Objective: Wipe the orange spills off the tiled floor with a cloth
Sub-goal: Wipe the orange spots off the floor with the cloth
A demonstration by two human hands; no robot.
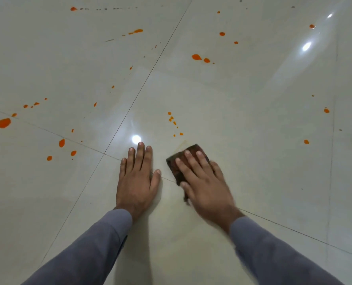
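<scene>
Cloth (188,161): dark, folded, flat on floor (253,120) under your right hand (204,182); that hand's fingers spread, pressing down on it, no pinch. Your left hand (137,177) just beside, to its left, palm flat on tile, fingers together, thumb out, holding nothing. Grey sleeves (101,243) on both arms. Faint yellowish smear at cloth's far edge. Small orange drops (172,119) just beyond right hand. Larger orange splashes (4,122) well left of left hand. More orange spots (196,57) farther ahead, scattered across tiles.
</scene>
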